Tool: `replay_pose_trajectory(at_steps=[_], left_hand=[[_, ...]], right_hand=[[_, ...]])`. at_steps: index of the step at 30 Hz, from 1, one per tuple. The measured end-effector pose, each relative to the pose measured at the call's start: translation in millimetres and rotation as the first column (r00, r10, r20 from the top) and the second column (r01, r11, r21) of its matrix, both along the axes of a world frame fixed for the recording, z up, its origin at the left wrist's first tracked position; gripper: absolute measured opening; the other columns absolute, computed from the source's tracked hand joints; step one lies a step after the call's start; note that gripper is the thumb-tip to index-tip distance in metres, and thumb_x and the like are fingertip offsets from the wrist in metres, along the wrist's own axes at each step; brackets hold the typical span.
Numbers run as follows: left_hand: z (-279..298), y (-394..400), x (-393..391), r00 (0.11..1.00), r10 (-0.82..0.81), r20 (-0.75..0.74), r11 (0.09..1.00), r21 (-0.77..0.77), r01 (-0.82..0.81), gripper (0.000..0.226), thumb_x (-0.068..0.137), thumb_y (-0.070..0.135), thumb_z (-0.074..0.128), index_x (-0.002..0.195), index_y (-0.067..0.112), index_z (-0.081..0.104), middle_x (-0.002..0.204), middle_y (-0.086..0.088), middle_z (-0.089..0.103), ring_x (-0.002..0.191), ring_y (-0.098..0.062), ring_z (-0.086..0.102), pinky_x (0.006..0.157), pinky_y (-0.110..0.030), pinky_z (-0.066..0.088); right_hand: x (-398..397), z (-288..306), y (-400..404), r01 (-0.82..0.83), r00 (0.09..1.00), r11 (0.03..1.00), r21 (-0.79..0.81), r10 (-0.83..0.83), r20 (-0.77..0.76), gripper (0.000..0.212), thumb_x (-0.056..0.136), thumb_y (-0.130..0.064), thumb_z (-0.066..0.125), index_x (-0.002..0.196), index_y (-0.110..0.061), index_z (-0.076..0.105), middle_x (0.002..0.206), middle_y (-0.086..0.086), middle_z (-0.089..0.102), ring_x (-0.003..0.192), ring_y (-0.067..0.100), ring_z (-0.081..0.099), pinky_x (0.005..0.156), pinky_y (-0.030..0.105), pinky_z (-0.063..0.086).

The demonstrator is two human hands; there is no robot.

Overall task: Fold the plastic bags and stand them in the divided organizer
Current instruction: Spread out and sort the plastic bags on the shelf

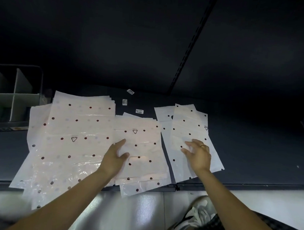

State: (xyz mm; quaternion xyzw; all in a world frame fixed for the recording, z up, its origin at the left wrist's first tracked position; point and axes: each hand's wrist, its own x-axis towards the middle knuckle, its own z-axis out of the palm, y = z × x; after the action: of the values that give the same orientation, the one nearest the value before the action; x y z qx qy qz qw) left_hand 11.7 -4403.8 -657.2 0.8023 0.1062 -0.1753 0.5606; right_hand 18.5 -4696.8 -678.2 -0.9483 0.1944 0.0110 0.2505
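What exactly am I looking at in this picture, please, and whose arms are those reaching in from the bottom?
There is no machine here: the picture comes from a camera worn on a person's head, looking forward and down, so the arms are the wearer's own. On the dark shelf lie three piles of flat plastic bags with dots: a large pile at left, a middle pile, and a narrower right pile. The left hand lies with fingers spread over the middle pile; the right hand does so over the right pile. Neither clearly holds anything. The divided organizer stands at far left, with no bags visible inside.
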Motion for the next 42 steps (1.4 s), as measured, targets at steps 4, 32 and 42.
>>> replay_pose_trajectory(at_steps=[4, 32, 42], left_hand=[[-1.4, -1.5, -4.4, 0.997, -0.037, 0.069, 0.968, 0.251, 0.019, 0.046, 0.092, 0.022, 0.058, 0.135, 0.031, 0.045, 0.145, -0.010, 0.022, 0.132, -0.029, 0.022, 0.106, -0.033, 0.022], [-2.5, 10.5, 26.4, 0.998, -0.056, 0.001, 0.975, 0.213, 0.055, 0.094, 0.082, 0.015, 0.072, 0.150, 0.016, 0.007, 0.075, -0.005, 0.053, 0.080, -0.023, 0.053, 0.073, -0.027, 0.038], [1.8, 13.4, 10.8, 0.925, -0.089, 0.369, 0.955, 0.297, -0.027, 0.062, 0.080, 0.024, 0.073, 0.135, 0.021, 0.045, 0.121, -0.003, 0.050, 0.115, -0.022, 0.041, 0.091, -0.030, 0.040]], right_hand=[[9.0, 2.1, 4.8, 0.138, 0.987, 0.989, 0.047, -0.141, 0.081, 0.006, 0.085, -0.019, 0.067, 0.080, -0.020, 0.070, 0.117, -0.003, 0.060, 0.109, 0.020, 0.045, 0.089, 0.035, 0.040], [10.4, -4.7, 42.7, -0.028, 1.000, 0.999, -0.015, 0.028, -0.012, 0.045, 0.087, -0.038, 0.063, 0.128, -0.019, 0.054, 0.143, 0.001, 0.041, 0.131, 0.023, 0.034, 0.105, 0.041, 0.034], [28.7, 20.6, 35.1, 0.139, 0.987, 0.987, 0.082, -0.145, 0.066, 0.023, 0.092, -0.034, 0.057, 0.087, -0.012, 0.058, 0.074, 0.000, 0.061, 0.071, 0.023, 0.059, 0.059, 0.026, 0.038]])
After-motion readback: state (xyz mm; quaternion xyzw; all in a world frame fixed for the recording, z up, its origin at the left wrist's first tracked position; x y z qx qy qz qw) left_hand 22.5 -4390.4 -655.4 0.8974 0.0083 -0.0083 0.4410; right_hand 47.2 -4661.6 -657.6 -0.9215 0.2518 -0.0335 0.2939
